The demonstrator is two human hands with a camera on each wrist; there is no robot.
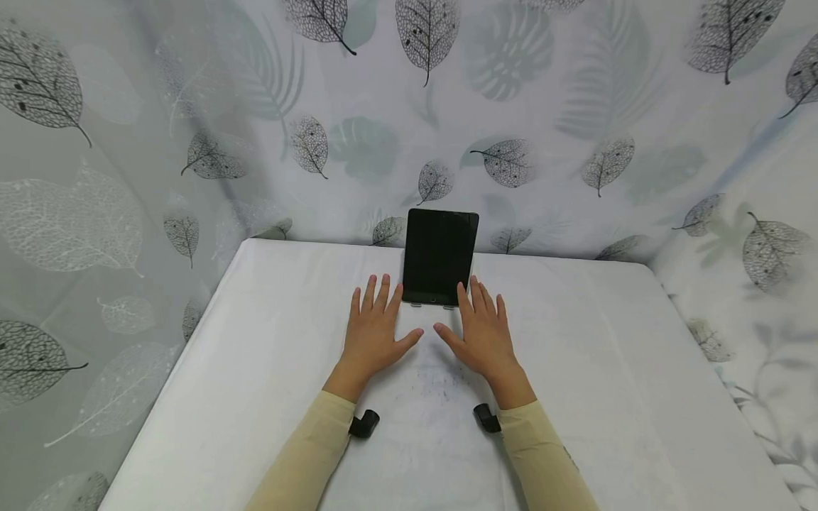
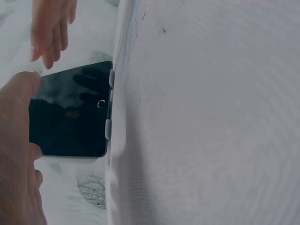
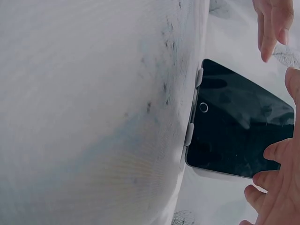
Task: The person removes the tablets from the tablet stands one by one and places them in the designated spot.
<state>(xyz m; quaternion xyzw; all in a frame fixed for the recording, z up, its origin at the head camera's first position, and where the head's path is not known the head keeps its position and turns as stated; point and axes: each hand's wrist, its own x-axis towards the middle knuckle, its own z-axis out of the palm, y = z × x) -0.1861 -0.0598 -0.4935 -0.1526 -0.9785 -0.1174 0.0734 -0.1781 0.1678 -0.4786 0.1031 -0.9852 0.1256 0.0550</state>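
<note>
A black tablet [image 1: 439, 255] with a dark screen is propped up, tilted slightly, at the middle of the far edge of the table. Its lower edge is held by 2 pale hooks [image 2: 108, 129] of a stand, and a round home button [image 3: 204, 108] is seen in the screen's lower border.

The left hand [image 1: 375, 333] is held open, palm down, to the near left of the tablet, with 4 fingers straight and slightly spread and the thumb stretched out to the right. The right hand [image 1: 482, 333] is held in the same way to the near right, its thumb pointed left. Nothing is gripped by either hand. The 2 hands are kept apart, with only a small gap left between the thumb tips. In the head view the lower right corner of the tablet is overlapped by the right index finger; whether the tablet is touched by any finger cannot be told.

Both forearms are covered by pale yellow sleeves [image 1: 313, 447], and 1 black wrist camera [image 1: 365, 424] is worn at the inner side of each wrist. The table is covered by a white cloth [image 1: 287, 319], marked with faint bluish stains [image 1: 441, 376] between the hands. Behind it a leaf-patterned curtain [image 1: 383, 92] is hung.
</note>
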